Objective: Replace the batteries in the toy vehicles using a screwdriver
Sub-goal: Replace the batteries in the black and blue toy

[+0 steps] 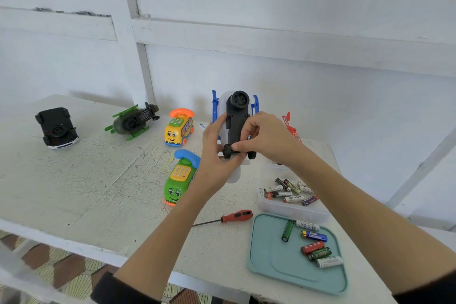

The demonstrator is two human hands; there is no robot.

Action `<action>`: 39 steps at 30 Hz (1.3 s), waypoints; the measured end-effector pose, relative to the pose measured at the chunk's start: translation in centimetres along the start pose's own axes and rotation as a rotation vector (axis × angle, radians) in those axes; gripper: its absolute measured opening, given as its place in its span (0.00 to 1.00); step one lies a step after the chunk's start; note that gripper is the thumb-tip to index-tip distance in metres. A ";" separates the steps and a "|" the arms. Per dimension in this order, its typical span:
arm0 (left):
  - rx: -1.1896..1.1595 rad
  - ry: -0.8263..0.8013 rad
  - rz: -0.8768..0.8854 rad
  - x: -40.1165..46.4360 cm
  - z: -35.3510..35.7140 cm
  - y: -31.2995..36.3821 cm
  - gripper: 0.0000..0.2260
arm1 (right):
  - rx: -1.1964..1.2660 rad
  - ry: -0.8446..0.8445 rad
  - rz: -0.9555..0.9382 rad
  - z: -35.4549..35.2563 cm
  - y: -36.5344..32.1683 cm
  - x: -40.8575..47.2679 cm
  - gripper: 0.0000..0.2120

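I hold a white and blue toy helicopter (237, 116) upside down above the table, its black underside facing me. My left hand (217, 145) grips its left side and lower end near a small black wheel. My right hand (265, 137) pinches the black underside at its lower right. A red-handled screwdriver (228, 218) lies on the table below my hands. Loose batteries (313, 242) lie on a teal tray (266, 264), and more batteries (288, 191) fill a clear plastic box (291, 210).
On the white table (98, 180) stand a black toy car (56, 127) upside down, a green toy helicopter (134, 119) on its side, a yellow phone bus (179, 128) and a green phone bus (181, 177). A red toy part (291, 127) sits behind my right hand.
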State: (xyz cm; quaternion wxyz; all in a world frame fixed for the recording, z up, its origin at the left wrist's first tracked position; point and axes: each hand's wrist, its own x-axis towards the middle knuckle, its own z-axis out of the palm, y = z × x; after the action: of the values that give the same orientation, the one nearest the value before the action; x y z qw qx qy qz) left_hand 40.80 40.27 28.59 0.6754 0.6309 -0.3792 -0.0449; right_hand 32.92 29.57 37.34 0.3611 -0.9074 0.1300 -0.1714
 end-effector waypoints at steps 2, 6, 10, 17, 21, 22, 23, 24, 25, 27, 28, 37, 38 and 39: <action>-0.020 -0.003 -0.002 0.1 0.1 -0.1 0.37 | 0.011 0.015 -0.005 0.0 0.1 0.0 0.12; -0.070 -0.007 -0.004 0.2 0.2 0.2 0.36 | 0.016 0.019 -0.038 -0.2 0.2 0.0 0.10; -0.106 0.005 -0.003 0.1 -0.2 0.6 0.34 | 0.082 -0.006 -0.074 -1.1 0.3 -0.6 0.02; -0.060 0.059 0.023 -0.3 -1.5 0.3 0.34 | 0.106 0.114 -0.062 -1.0 3.2 -3.1 0.04; -0.070 0.128 -0.003 -0.5 -1.9 -0.1 0.33 | 0.108 -0.032 -0.026 0.8 5.2 -4.5 0.04; -0.070 0.136 -0.004 -0.6 -1.9 -0.2 0.33 | 0.073 -0.093 -0.033 1.5 5.6 -4.8 0.04; -0.070 0.142 -0.009 -0.6 -1.9 -0.2 0.33 | 0.013 -0.159 -0.054 2.4 6.1 -5.0 0.04; -0.070 0.147 -0.013 -0.7 -1.9 -0.2 0.32 | -0.069 -0.227 -0.092 3.3 6.6 -5.1 0.04; -0.068 0.152 -0.012 -0.7 -2.0 -0.2 0.32 | -0.165 -0.299 -0.139 4.2 7.1 -5.2 0.04; -0.057 0.158 -0.008 -0.7 -2.1 -0.5 0.33 | -0.359 -0.423 -0.203 6.0 7.9 -5.2 0.09; -0.053 0.162 -0.009 -0.7 -2.1 -0.6 0.33 | -0.437 -0.465 -0.229 6.7 8.3 -5.0 0.12; -0.066 0.176 0.006 -0.5 -2.6 -1.2 0.33 | -0.734 -0.546 -0.329 9.5 9.5 -4.1 0.15; -0.074 0.177 0.011 -0.5 -2.6 -1.2 0.33 | -0.733 -0.536 -0.336 9.7 9.8 -4.1 0.15; -0.077 0.179 0.015 -0.5 -2.6 -1.2 0.33 | -0.718 -0.515 -0.347 9.8 10.0 -4.1 0.14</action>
State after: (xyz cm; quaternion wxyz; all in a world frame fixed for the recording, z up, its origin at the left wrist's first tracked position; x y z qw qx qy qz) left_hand 42.45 42.44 27.49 0.7307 0.6031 -0.3200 0.0020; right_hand 31.99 29.98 22.82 0.0110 -0.9961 -0.0662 0.0572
